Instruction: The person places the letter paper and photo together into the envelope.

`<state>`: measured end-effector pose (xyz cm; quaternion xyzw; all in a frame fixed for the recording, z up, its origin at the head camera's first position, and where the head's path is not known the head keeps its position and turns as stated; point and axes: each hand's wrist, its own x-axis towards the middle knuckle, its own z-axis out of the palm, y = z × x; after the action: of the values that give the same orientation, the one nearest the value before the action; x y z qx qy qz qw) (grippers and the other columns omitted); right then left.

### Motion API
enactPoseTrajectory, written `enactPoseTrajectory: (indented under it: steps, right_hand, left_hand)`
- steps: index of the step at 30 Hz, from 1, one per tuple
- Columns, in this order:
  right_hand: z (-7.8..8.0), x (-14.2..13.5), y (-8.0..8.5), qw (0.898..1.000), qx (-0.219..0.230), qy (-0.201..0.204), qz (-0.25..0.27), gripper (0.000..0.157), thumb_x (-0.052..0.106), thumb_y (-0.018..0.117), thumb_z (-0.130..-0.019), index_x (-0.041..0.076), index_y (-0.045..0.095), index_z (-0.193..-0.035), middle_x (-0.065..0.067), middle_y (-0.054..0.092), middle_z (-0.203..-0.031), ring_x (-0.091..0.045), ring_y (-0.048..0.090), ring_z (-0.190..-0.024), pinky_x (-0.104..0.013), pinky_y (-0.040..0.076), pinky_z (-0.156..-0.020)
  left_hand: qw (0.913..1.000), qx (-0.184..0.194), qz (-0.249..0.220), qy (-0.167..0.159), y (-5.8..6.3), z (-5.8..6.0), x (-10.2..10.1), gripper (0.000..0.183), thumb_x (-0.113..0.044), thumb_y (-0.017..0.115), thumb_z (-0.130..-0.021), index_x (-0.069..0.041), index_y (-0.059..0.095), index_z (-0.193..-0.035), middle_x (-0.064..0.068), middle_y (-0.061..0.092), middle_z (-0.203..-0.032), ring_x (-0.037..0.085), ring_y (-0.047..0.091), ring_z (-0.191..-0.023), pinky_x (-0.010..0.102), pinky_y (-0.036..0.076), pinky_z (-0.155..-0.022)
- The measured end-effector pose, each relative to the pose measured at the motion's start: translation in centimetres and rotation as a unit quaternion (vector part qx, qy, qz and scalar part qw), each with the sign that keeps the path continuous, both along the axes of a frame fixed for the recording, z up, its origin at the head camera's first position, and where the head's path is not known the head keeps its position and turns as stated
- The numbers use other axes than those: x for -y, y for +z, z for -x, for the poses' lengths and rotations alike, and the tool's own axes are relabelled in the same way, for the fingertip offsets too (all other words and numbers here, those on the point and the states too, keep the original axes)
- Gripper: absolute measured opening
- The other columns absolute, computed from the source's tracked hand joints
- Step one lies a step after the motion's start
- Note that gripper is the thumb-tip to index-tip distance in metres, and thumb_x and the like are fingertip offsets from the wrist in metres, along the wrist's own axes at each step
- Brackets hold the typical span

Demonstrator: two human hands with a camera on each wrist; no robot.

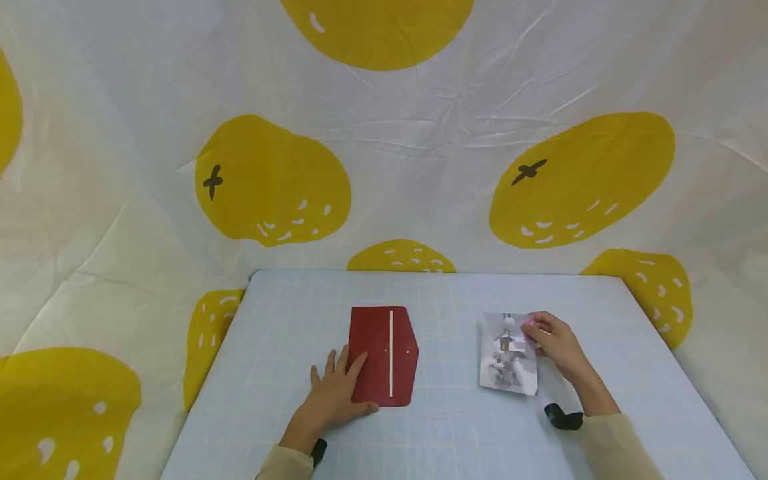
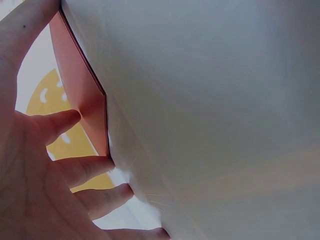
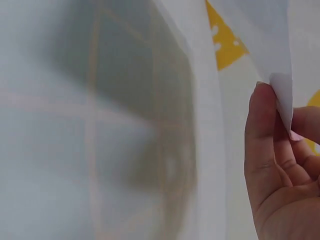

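A red envelope (image 1: 372,333) lies on the table with its pointed flap opened out to the right and a white strip running down it. My left hand (image 1: 337,395) spreads its fingers over the envelope's lower left edge; index finger and thumb touch it. In the left wrist view, the envelope (image 2: 82,92) shows edge-on beside the spread fingers. My right hand (image 1: 558,343) pinches a printed picture sheet (image 1: 509,370) by its upper right corner, where something small and pink (image 1: 528,327) shows. The sheet (image 3: 280,55) is held up between thumb and fingers in the right wrist view.
A pale blue checked cloth (image 1: 444,440) covers the table. Behind and at both sides hangs a white curtain (image 1: 414,187) with large yellow fruit prints. Dark bands (image 1: 563,417) sit at both wrists by the beige sleeves.
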<state>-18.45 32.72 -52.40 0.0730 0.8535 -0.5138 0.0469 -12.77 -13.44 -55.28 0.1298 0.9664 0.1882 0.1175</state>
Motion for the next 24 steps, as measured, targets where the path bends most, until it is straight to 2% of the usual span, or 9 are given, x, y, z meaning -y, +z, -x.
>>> enactPoseTrajectory:
  steps: [11,24]
  right_hand:
    - [2.0,3.5,-0.2,0.999,-0.02,0.004,0.038,0.037,0.023,0.062,-0.101,-0.003,0.054,-0.127,-0.015,0.061,-0.106,-0.021,0.056,-0.085,-0.033,0.056,-0.064]
    - [3.4,7.9,-1.1,0.997,-0.021,0.015,0.072,0.031,0.018,0.063,-0.101,-0.002,0.056,-0.124,-0.015,0.06,-0.102,-0.024,0.056,-0.085,-0.033,0.056,-0.062]
  left_hand:
    - [1.0,0.001,-0.001,0.0,0.1,0.0,0.0,0.103,-0.059,0.081,-0.073,-0.017,0.034,-0.155,0.022,0.024,-0.16,0.05,0.017,-0.144,0.079,0.014,-0.103]
    - [1.0,0.001,0.004,-0.002,0.4,0.0,-0.1,0.103,-0.058,0.081,-0.073,-0.017,0.034,-0.156,0.022,0.024,-0.16,0.051,0.018,-0.144,0.079,0.015,-0.104]
